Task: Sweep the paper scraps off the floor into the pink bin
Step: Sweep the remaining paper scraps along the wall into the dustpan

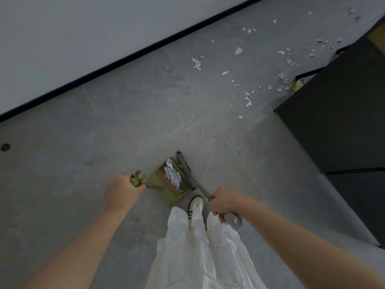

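looking down at a grey tiled floor (145, 113). my left hand (121, 191) grasps the green handle of an upright dustpan (170, 182), which holds a small heap of white paper scraps (173, 175). my right hand (223, 203) is clenched round the grey broom (187, 172), its head just beside the pan's open side. more scattered scraps (248, 100) lie well apart, toward the floor's far right by a black cabinet (333, 122). the pink bin is out of view. risk, i judge: tilting the pan while walking could spill the heap; scraps near the cabinet's foot, hard to see, may get missed.
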Demonstrator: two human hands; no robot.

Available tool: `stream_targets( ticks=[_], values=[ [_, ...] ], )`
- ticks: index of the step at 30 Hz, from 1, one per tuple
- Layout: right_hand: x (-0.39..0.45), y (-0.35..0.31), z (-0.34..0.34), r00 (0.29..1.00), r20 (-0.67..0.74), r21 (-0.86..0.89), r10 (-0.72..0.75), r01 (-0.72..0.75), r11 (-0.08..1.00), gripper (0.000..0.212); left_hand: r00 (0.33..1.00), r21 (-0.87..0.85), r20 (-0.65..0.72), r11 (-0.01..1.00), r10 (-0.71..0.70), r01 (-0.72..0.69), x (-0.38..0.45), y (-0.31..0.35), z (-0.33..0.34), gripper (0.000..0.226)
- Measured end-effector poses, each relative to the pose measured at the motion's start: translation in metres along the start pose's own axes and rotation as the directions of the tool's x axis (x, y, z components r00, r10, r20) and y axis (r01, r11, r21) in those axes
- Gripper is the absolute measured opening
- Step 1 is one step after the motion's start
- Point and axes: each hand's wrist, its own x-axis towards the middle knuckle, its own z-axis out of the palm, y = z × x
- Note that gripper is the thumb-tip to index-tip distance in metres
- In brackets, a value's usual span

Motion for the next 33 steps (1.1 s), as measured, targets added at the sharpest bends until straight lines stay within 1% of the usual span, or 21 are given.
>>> stream_targets(
  ticks=[2, 4, 6, 10, 12, 13, 16, 18, 20, 22, 26, 29, 33],
  values=[
    [-0.005, -0.005, 0.006, 1.000, -0.009, -0.023, -0.007, 0.007, 1.000, 0.011, 1.000, 0.001, 0.018, 1.000, -0.003, 0.003, 0.000, 0.000, -0.001, 0.019],
    [-0.010, -0.009, 0.008, 0.999, -0.032, -0.055, -0.013, 0.011, 0.998, 0.017, 1.000, 0.006, 0.029, 1.000, -0.008, 0.007, 0.000, 0.000, -0.003, 0.019],
    [-0.018, -0.012, 0.003, 0.998, -0.053, -0.093, -0.024, 0.019, 0.995, 0.018, 0.999, -0.009, 0.032, 1.000, 0.000, 0.000, -0.002, 0.004, -0.005, 0.019],
    [-0.025, -0.011, -0.020, 0.999, -0.032, -0.224, -0.015, 0.007, 0.975, 0.012, 0.999, -0.075, 0.033, 0.997, -0.007, 0.009, -0.005, 0.016, -0.001, 0.021],
    [-0.032, -0.010, -0.036, 0.999, -0.038, -0.245, -0.024, 0.014, 0.969, 0.004, 0.999, -0.112, 0.028, 0.994, -0.017, 0.020, -0.004, 0.025, -0.003, 0.022],
    [-0.036, -0.010, -0.044, 0.999, -0.042, -0.242, -0.033, 0.022, 0.970, 0.004, 1.000, -0.133, 0.019, 0.991, -0.024, 0.026, -0.002, 0.030, -0.004, 0.022],
    [-0.047, -0.006, -0.072, 0.998, -0.039, -0.215, -0.043, 0.034, 0.976, 0.017, 0.998, -0.177, -0.008, 0.982, -0.063, 0.060, 0.008, 0.045, -0.006, 0.029],
    [-0.047, -0.001, -0.088, 0.997, -0.066, -0.151, -0.030, 0.019, 0.988, 0.019, 0.996, -0.204, -0.021, 0.975, -0.092, 0.086, 0.017, 0.055, -0.009, 0.032],
    [-0.040, 0.006, -0.102, 0.989, -0.149, 0.008, -0.014, 0.015, 1.000, 0.008, 0.992, -0.247, -0.030, 0.963, -0.121, 0.110, 0.025, 0.067, -0.012, 0.032],
    [-0.036, 0.012, -0.116, 0.979, -0.203, 0.112, 0.004, 0.019, 0.994, 0.006, 0.989, -0.272, -0.033, 0.953, -0.146, 0.132, 0.032, 0.079, -0.016, 0.031],
    [-0.030, 0.026, -0.142, 0.970, -0.235, 0.277, 0.062, 0.006, 0.961, 0.016, 0.988, -0.289, -0.047, 0.948, -0.150, 0.130, 0.047, 0.104, -0.022, 0.030],
    [-0.023, 0.041, -0.157, 0.954, -0.267, 0.401, 0.133, -0.016, 0.916, 0.017, 0.988, -0.282, -0.064, 0.953, -0.137, 0.114, 0.060, 0.123, -0.022, 0.030],
    [-0.011, 0.053, -0.186, 0.946, -0.265, 0.509, 0.186, -0.026, 0.860, 0.022, 0.990, -0.280, -0.088, 0.956, -0.110, 0.081, 0.084, 0.155, -0.023, 0.028]
  ],
)
